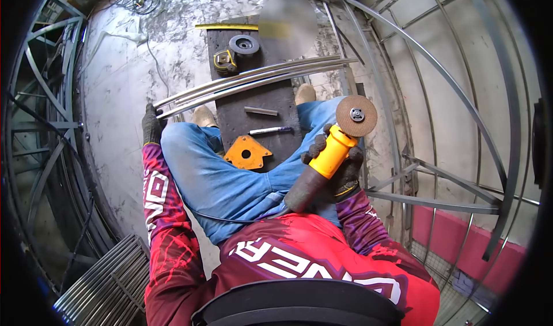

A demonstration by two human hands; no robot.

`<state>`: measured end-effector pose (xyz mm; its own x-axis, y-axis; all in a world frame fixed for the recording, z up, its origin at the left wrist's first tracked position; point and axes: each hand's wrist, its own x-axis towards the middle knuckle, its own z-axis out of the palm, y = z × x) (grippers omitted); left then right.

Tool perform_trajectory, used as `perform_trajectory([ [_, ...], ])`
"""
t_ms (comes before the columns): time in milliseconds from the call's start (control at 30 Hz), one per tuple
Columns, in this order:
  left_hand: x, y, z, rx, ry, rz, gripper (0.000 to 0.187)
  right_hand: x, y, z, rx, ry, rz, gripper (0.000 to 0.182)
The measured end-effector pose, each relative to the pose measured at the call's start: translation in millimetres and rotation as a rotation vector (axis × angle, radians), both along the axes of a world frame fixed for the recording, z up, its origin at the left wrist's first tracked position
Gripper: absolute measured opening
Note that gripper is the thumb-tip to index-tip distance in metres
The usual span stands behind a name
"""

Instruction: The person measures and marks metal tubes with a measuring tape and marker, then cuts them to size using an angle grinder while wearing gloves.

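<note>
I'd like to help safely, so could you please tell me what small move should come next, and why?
Probably steady the metal tubes on the dark board before moving the grinder closer: the left hand grips only one end and no clamp shows.

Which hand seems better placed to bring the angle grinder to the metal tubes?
Probably the right hand: it grips the angle grinder, whose disc is clear of the tubes, while the left hand holds their ends.
</note>
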<state>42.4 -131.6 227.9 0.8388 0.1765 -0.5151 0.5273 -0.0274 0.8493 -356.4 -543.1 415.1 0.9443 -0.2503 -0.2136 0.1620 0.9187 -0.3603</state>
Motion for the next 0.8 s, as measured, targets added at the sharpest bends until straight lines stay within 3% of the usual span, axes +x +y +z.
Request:
perform_trajectory([
  [33,-5.5,-6.9,6.2,0.005,-0.007,0.0,0.06,-0.2,-0.9,-0.9,0.005,-0.007,0.0,0.076],
  [100,-10.6,-13.9,16.4,-0.247,0.031,0.048,0.064,2.4,-1.1,0.4,-0.003,-0.05,0.006,0.075],
  [333,6.2,-12.4,3.8,-0.121,0.092,-0.009,0.075,3.7,1.5,8.0,0.083,-0.071,-0.009,0.071],
  [367,14.9,-6.3,-5.1,-0.143,0.119,-0.073,0.091,7.8,3.3,13.8,0.064,-0.101,-0.004,0.072],
  [400,14.0,-8.1,-0.5,-0.142,0.119,-0.075,0.091,8.7,3.1,14.9,0.055,-0.115,-0.002,0.073],
  [467,11.9,-13.0,7.0,-0.027,0.109,-0.298,0.092,8.5,0.9,11.9,0.023,-0.13,0.003,0.073],
  [800,3.7,-55.6,14.7,0.044,0.004,-0.288,0.089,10.8,8.9,11.1,-0.107,-0.007,-0.071,0.073],
])
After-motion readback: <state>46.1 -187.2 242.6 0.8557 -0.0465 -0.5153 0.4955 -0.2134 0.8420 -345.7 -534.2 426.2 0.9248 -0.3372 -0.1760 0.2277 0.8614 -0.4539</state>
